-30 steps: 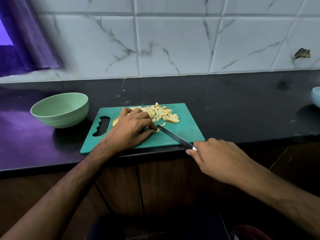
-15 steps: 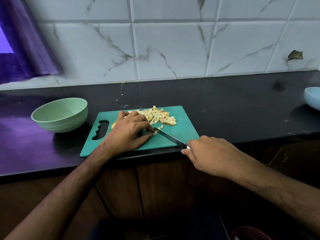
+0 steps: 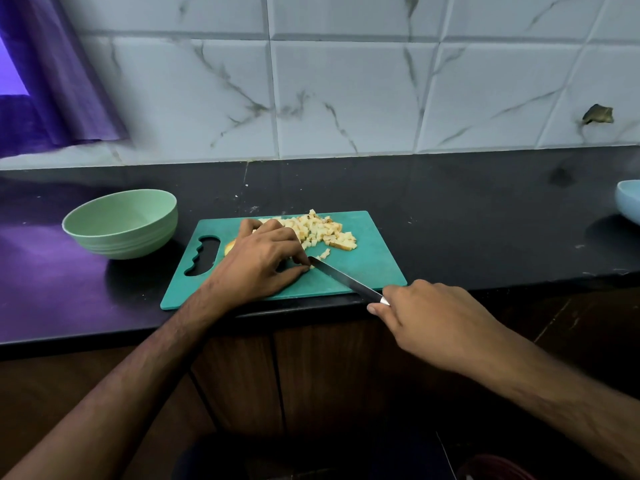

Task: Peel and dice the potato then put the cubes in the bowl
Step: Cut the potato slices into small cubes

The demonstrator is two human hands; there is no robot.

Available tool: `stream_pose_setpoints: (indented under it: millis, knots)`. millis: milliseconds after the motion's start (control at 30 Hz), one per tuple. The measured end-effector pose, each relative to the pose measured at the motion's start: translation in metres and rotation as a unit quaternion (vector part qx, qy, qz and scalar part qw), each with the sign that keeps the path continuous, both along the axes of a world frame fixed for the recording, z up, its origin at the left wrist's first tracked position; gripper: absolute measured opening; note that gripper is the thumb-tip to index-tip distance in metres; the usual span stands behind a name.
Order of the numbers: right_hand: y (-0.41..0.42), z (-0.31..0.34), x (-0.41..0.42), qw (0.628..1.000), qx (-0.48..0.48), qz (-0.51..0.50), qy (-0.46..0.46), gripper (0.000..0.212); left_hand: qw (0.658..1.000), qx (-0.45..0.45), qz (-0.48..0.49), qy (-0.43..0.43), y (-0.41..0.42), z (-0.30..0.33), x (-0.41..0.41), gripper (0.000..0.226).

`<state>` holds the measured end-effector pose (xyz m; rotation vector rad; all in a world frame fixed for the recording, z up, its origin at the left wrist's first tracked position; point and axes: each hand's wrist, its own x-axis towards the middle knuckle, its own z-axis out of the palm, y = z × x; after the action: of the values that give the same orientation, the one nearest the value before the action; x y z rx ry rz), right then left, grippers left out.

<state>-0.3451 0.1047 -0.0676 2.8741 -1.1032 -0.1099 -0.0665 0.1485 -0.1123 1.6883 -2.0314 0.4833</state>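
Watching the head feed: my left hand (image 3: 258,261) sits mid-frame on the teal cutting board (image 3: 367,268), fingers curled down pinching a small potato piece (image 3: 230,246) that peeks out at its left edge. My right hand (image 3: 426,320), lower right, is wrapped round the knife (image 3: 341,279) handle, blade tip touching the board right at the left fingertips. Pile of potato cubes (image 3: 320,230) sits at the board's top edge. Green bowl (image 3: 121,225) is left of the board, holding no cubes. No readable labels or writing anywhere.
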Motion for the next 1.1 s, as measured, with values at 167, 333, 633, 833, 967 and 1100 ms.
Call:
stream_pose_setpoints:
  millis: [167, 333, 633, 833, 967, 1100]
  knots:
    - [0.0, -0.01, 0.009, 0.999, -0.033, 0.018, -0.004, 0.033, 1.0, 0.0, -0.007, 0.001, 0.001, 0.001, 0.0, 0.011]
    - [-0.007, -0.008, 0.016, 0.999, 0.002, 0.036, -0.012, 0.036, 1.0, -0.011, 0.009, 0.001, 0.002, 0.003, -0.002, 0.009]
    - [0.004, 0.005, -0.011, 1.0, 0.006, 0.022, 0.017, 0.038, 0.997, -0.039, 0.069, 0.019, 0.004, 0.005, -0.003, 0.009]
    - [0.006, 0.008, 0.001, 0.999, -0.021, 0.05, 0.006, 0.04, 0.979, -0.086, 0.067, 0.17, 0.011, 0.009, 0.012, 0.033]
    - [-0.005, 0.0, 0.015, 0.999, -0.012, 0.051, 0.0, 0.039, 0.983, -0.048, 0.103, 0.146, 0.028, 0.009, 0.035, 0.038]
    - [-0.031, 0.01, 0.016, 1.0, -0.012, 0.008, 0.022, 0.038, 0.989, -0.007, 0.122, 0.088, 0.047, 0.008, 0.05, 0.033]
